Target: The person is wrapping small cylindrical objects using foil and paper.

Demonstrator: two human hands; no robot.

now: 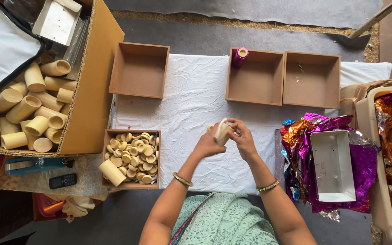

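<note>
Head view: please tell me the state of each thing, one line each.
Left hand: gripping the small tube.
Right hand: gripping the same tube.
Small tube: held above the white cloth.
Tray of caps: nearly full.
Three wooden trays: almost empty.
Purple roll: leaning in a tray corner.

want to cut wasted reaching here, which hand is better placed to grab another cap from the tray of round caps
Left, probably. The tray of round caps lies on the left hand's side, below and outward of it. The right hand would have to cross over; both now grip the cream tube.
</note>
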